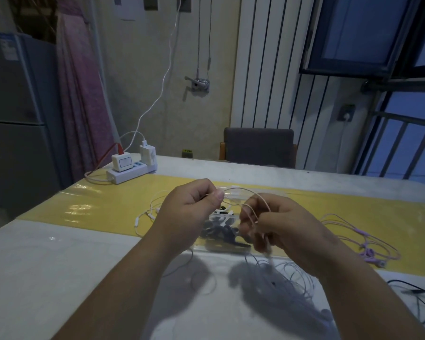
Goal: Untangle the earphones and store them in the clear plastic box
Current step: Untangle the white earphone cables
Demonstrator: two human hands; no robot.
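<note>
Both hands are raised over the table with a thin pale pink earphone cord (245, 192) arching between them. My left hand (189, 212) pinches one end of the cord between thumb and forefinger. My right hand (280, 227) holds several loops of the same cord around its fingers, and a strand hangs down from it. Beneath the hands lies the clear plastic box (225, 238) with dark earphones inside, partly hidden. White earphones (145, 217) lie on the yellow mat to the left. Purple earphones (363, 244) lie to the right.
A white power strip (130, 171) with chargers sits at the table's far left corner. A tangle of pale wires (290, 273) lies in front of the box. A black cable (417, 293) lies at the right edge. A grey chair (258, 146) stands behind the table.
</note>
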